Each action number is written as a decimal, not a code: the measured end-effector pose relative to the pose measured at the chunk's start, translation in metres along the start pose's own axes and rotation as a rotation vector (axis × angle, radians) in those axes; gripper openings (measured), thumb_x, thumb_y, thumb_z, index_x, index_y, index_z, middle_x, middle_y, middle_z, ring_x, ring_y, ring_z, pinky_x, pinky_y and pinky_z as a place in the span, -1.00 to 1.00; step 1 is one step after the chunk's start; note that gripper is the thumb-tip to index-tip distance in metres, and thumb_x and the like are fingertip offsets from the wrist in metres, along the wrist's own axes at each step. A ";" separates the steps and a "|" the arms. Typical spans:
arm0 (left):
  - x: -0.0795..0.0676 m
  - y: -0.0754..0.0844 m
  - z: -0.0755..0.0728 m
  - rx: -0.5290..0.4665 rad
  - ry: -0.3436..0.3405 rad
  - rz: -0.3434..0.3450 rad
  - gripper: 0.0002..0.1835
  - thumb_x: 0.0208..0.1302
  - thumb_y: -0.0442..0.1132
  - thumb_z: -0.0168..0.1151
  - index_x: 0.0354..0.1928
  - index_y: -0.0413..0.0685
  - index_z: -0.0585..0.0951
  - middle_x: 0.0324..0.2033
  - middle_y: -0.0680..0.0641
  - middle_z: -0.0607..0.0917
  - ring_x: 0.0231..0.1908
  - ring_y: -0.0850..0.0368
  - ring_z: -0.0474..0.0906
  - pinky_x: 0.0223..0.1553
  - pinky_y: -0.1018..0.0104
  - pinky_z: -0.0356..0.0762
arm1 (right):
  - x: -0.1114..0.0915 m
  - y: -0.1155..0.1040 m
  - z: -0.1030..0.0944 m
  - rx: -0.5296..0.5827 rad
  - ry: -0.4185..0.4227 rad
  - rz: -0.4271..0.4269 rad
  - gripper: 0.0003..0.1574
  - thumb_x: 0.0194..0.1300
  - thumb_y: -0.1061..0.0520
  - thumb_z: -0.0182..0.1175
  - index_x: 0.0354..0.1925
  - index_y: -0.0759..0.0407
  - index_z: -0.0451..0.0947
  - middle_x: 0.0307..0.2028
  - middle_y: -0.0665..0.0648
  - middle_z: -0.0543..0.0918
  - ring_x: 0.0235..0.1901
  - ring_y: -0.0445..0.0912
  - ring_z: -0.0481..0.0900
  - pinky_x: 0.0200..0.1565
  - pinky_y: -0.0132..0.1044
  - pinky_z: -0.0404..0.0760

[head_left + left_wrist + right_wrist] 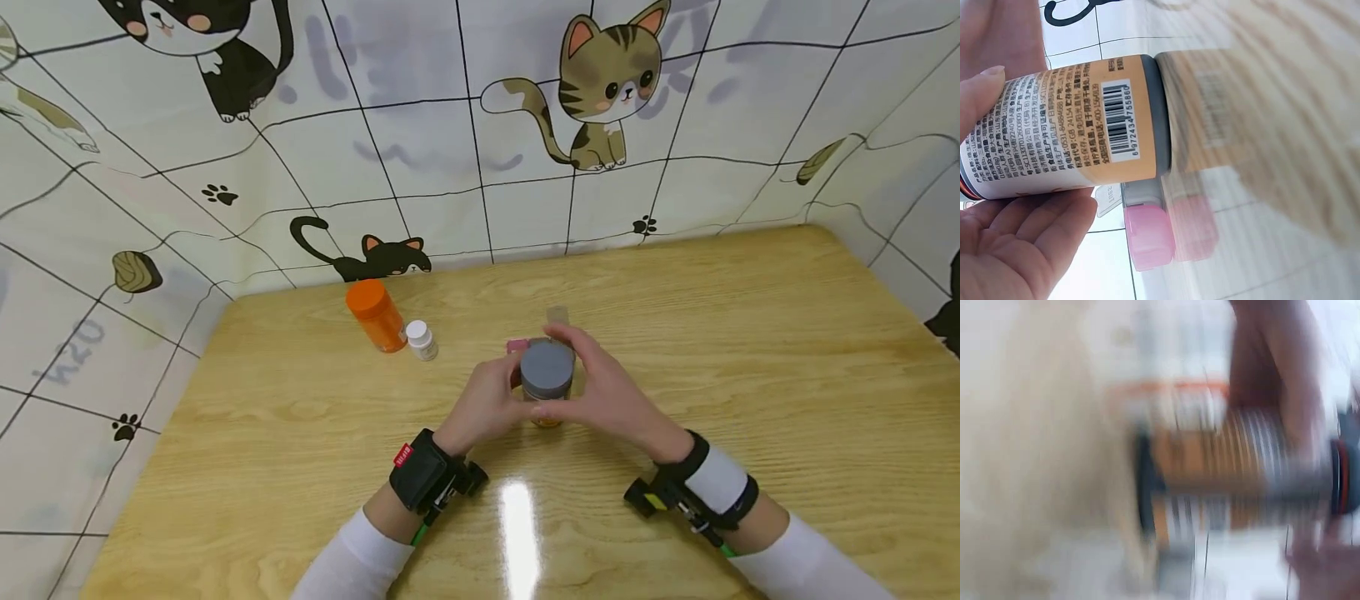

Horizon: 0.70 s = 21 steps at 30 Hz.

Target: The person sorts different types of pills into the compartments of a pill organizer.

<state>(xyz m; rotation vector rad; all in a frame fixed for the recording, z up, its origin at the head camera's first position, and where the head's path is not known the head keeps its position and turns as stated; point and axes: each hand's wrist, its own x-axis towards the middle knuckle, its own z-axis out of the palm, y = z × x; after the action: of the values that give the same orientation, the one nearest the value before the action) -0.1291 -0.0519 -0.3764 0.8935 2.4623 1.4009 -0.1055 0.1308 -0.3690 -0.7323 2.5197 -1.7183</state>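
A jar with a grey lid (546,367) stands upright on the wooden table between my two hands. Its orange and white label (1119,119), with a barcode, faces the left wrist view. My left hand (489,402) holds the jar from the left. From the right, my right hand (611,404) curves round it, fingers reaching the far side of the lid. In the head view both thumbs meet at the near side. Behind the jar is a small pink item (516,345) with a grey part, mostly hidden. The right wrist view is heavily blurred.
An orange bottle (375,315) with an orange cap stands at the back left of the table (300,467). Next to it is a small white bottle (422,340). A greyish translucent piece (557,315) shows beyond my right fingers. Cat-print cloth (420,183) walls the back and sides.
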 end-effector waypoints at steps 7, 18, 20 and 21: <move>0.001 0.001 0.000 -0.014 0.001 -0.029 -0.45 -0.07 -0.38 0.40 0.05 -0.12 0.49 -0.08 -0.04 0.61 -0.05 0.28 0.45 -0.02 0.39 0.41 | -0.009 -0.009 0.025 -0.075 0.287 0.067 -0.27 0.00 0.16 0.40 0.10 0.28 0.31 0.04 0.27 0.45 0.09 0.04 0.34 0.07 0.15 0.29; 0.001 -0.001 -0.001 -0.017 -0.001 -0.007 -0.48 -0.03 -0.25 0.43 0.04 -0.08 0.50 -0.07 0.03 0.60 -0.04 0.31 0.42 0.01 0.35 0.39 | 0.014 0.020 -0.019 0.234 -0.211 -0.036 -0.24 0.08 0.24 0.32 0.22 0.27 0.27 0.16 0.26 0.39 0.16 -0.01 0.29 0.20 0.11 0.16; 0.001 -0.001 0.000 -0.026 0.000 -0.017 -0.47 -0.04 -0.25 0.43 0.03 -0.08 0.49 -0.07 0.03 0.59 -0.04 0.31 0.42 0.01 0.34 0.39 | 0.019 0.024 -0.025 0.268 -0.298 -0.058 -0.24 0.10 0.23 0.31 0.24 0.27 0.25 0.19 0.25 0.37 0.17 -0.01 0.28 0.20 0.12 0.14; 0.001 -0.001 0.001 -0.029 0.000 -0.021 -0.46 -0.04 -0.24 0.44 0.04 -0.08 0.49 -0.07 0.03 0.59 -0.03 0.31 0.42 0.01 0.34 0.39 | 0.021 0.025 -0.028 0.283 -0.333 -0.066 -0.24 0.11 0.23 0.30 0.25 0.27 0.24 0.21 0.25 0.36 0.18 0.00 0.27 0.21 0.12 0.13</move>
<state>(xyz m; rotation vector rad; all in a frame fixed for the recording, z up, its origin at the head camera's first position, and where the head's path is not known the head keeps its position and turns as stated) -0.1300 -0.0512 -0.3772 0.8596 2.4372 1.4259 -0.1412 0.1549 -0.3745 -0.9894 2.0076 -1.7492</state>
